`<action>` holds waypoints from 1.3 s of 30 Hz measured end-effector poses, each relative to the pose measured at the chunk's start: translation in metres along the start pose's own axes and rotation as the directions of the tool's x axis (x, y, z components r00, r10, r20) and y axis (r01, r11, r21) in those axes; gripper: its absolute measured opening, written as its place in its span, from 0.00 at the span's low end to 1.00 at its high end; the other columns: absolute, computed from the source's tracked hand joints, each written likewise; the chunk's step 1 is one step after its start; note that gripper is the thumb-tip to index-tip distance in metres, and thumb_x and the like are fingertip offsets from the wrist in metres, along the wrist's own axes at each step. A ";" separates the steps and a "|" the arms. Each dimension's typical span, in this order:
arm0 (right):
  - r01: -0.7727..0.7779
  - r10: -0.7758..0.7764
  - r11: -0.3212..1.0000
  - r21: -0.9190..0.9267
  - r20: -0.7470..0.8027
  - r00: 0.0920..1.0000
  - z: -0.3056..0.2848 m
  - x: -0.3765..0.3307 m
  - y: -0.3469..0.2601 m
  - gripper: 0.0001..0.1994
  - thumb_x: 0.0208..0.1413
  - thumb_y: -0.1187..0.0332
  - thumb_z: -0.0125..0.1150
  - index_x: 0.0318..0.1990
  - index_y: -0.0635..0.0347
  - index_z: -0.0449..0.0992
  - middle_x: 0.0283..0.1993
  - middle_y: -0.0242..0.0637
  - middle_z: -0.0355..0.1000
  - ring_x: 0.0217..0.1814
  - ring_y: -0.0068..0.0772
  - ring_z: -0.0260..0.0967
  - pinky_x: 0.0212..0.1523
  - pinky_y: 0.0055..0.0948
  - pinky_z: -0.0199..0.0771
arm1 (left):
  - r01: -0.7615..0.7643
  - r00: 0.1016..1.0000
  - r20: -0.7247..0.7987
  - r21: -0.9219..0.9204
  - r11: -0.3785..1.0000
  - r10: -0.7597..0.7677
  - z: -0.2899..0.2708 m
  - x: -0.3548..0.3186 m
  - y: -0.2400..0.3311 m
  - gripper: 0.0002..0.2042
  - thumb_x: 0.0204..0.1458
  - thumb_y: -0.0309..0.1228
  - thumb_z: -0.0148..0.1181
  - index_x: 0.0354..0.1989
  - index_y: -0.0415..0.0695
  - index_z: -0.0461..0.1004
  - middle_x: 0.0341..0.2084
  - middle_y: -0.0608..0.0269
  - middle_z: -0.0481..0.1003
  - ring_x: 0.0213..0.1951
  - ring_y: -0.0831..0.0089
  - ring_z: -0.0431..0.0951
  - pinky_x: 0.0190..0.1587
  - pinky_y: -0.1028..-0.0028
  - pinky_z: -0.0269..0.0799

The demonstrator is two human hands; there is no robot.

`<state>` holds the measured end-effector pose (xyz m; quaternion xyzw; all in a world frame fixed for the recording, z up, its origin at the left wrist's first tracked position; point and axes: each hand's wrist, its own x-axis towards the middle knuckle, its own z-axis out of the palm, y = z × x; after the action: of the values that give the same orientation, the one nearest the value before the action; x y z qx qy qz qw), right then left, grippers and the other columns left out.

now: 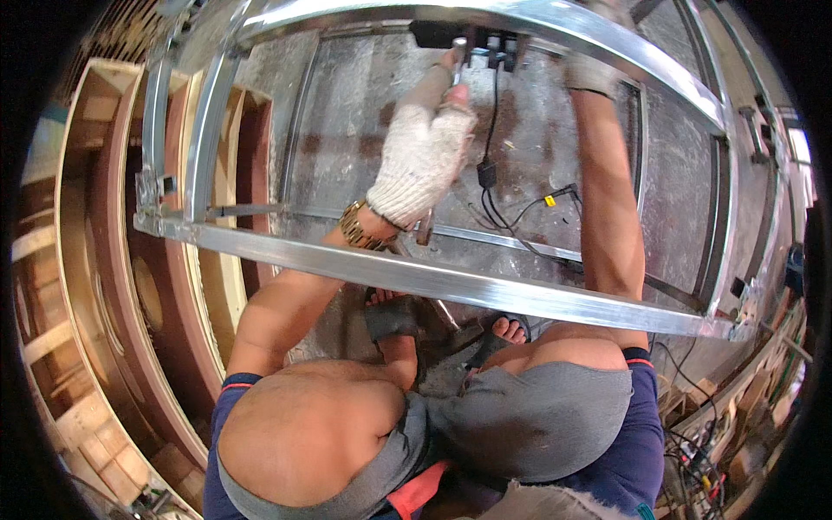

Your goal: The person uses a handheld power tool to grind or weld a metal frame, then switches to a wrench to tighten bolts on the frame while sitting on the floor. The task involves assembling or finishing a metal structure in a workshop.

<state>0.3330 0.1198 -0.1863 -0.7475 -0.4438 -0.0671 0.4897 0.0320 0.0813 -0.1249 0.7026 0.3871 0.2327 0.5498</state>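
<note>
My left hand point(425, 143), in a white knitted glove with bare fingertips, reaches inside a shiny metal frame point(433, 276). Its thumb and index finger are closed on a slim silver wrench point(458, 62). The wrench's upper end is at a black mechanism point(498, 43) fixed under the far bar, with a black cable hanging from it. My right hand point(596, 69), also gloved, is up at that far bar, right of the mechanism. Motion blur and the bar conceal its fingers. A gold watch point(354, 225) circles my left wrist.
The frame's near bar crosses under my forearms. Brown wooden panels point(156, 286) stand at left. A cable with a yellow tag point(549, 201) lies on the stained floor. A metal-shafted tool point(444, 314) is between my feet. Wood scraps and cables point(737, 416) pile up at right.
</note>
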 end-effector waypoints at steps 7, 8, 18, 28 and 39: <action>0.021 -0.024 0.999 0.042 0.071 0.997 0.029 -0.006 0.003 0.11 0.61 0.60 0.58 0.41 0.56 0.77 0.35 0.37 0.76 0.34 0.37 0.73 0.34 0.36 0.72 | 0.012 0.998 -0.068 -0.043 0.999 -0.015 0.008 -0.002 0.001 0.23 0.67 0.37 0.50 0.68 0.42 0.65 0.30 0.57 0.75 0.31 0.68 0.74 0.36 0.69 0.72; 0.015 -0.017 0.999 0.033 0.077 0.997 0.034 -0.014 -0.002 0.11 0.61 0.60 0.58 0.42 0.56 0.77 0.35 0.37 0.76 0.35 0.37 0.73 0.34 0.36 0.72 | 0.063 0.998 -0.018 -0.166 0.984 -0.067 0.006 -0.005 0.002 0.23 0.67 0.37 0.50 0.68 0.42 0.64 0.26 0.62 0.73 0.27 0.72 0.71 0.31 0.71 0.70; -0.135 0.141 0.945 0.298 -0.001 0.990 -0.041 -0.155 -0.068 0.17 0.69 0.56 0.50 0.38 0.60 0.76 0.22 0.37 0.66 0.25 0.26 0.62 0.28 0.31 0.64 | -0.085 0.996 -0.038 -0.154 0.984 0.080 0.005 0.000 -0.007 0.24 0.68 0.40 0.49 0.70 0.46 0.62 0.19 0.73 0.66 0.19 0.84 0.64 0.20 0.79 0.61; 0.161 -0.180 0.955 0.251 0.054 0.982 -0.012 -0.130 -0.051 0.11 0.64 0.61 0.57 0.44 0.59 0.73 0.32 0.47 0.73 0.31 0.54 0.72 0.33 0.40 0.71 | 0.006 1.000 -0.017 -0.231 0.973 -0.010 0.006 -0.005 -0.001 0.22 0.68 0.40 0.49 0.68 0.48 0.64 0.19 0.74 0.66 0.17 0.84 0.63 0.18 0.79 0.59; 0.199 -0.210 0.977 0.078 0.195 0.958 -0.026 -0.123 -0.046 0.09 0.63 0.63 0.56 0.46 0.55 0.73 0.30 0.51 0.73 0.33 0.62 0.73 0.31 0.50 0.70 | 0.034 0.998 -0.053 -0.118 0.992 -0.040 0.010 -0.003 0.000 0.22 0.67 0.36 0.48 0.67 0.42 0.65 0.32 0.56 0.75 0.29 0.73 0.72 0.35 0.70 0.70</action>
<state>0.2348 0.0314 -0.2086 -0.6861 -0.5677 -0.0283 0.4540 0.0376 0.0735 -0.1272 0.6553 0.4007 0.2640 0.5833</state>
